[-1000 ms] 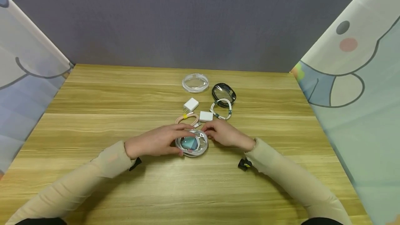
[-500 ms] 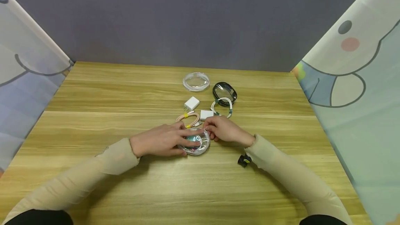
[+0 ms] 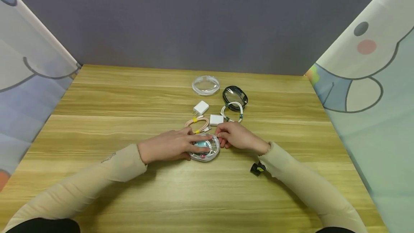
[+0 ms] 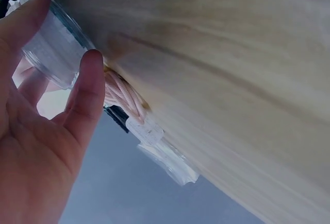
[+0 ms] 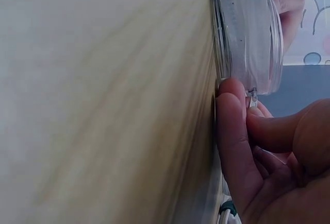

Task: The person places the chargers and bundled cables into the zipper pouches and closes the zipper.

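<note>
A round clear zip case (image 3: 215,150) with a white rim lies on the table, with something light blue and a white cable visible inside. My left hand (image 3: 173,145) holds it from the left, fingers over the top and the thumb at the near side. At its right edge, my right hand (image 3: 237,137) pinches the small zipper pull (image 5: 253,100) between thumb and index finger, plainest in the right wrist view. Just beyond the case lies a coiled peach cable (image 3: 204,120) with yellow ties. In the left wrist view, thumb and fingers curve round the case wall.
Behind the hands are two white charger plugs, one farther back (image 3: 202,107) and one nearer (image 3: 216,119). A white coiled cable (image 3: 241,112) overlaps a black-rimmed round case (image 3: 224,94). Another white-rimmed clear case (image 3: 207,93) lies farther back. A grey panel (image 3: 194,24) bounds the table's far edge.
My left fingers have moved farther across the case top and now rest on it. My right hand stays at the case's right edge. The whole view has shifted slightly.
</note>
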The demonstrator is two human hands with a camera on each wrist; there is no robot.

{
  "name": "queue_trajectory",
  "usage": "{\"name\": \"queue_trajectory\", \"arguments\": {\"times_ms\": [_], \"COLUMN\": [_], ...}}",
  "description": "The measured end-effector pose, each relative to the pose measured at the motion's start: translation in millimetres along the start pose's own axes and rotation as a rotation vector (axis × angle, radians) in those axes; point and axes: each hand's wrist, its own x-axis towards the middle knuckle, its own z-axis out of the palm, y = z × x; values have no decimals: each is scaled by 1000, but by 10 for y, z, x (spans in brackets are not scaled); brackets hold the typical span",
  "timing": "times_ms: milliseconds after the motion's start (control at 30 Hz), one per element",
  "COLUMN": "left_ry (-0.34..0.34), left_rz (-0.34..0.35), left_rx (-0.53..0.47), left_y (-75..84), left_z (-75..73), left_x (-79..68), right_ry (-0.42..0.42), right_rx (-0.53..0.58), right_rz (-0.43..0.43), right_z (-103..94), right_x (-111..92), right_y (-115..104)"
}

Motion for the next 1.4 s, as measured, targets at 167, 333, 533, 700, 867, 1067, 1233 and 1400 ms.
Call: {"name": "queue_trajectory", "arguments": {"times_ms": [167,333,533,700,867,1067,1233,1400], "left_ry": [-14,-36,-43,-37,-18,-8,1,10], "left_rz": [-17,-28,-43,-80,-117,-141,-163,-186], "left_rx": [16,29,23,-23,-47,-12,-15,-43], "left_y": [26,46,60,75,106,163,196,219], "left_z": [-18,-25,-21,-17,-24,-29,-38,-49], "left_x": [17,33,47,55,59,55,66,65], "right_ry": [-23,-55,-83,-110,-156,-183,-216,-263], "right_rx": [54,135,277,366,396,378,351,334], "right_rz": [22,40,112,157,177,158,121,96], "right_z": [-24,-30,-12,1,5,-17,-11,-3], "right_x": [-86,-166,-222,-270,-300,-307,-308,-314], "right_y": [7,29,87,94,103,129,136,136]}}
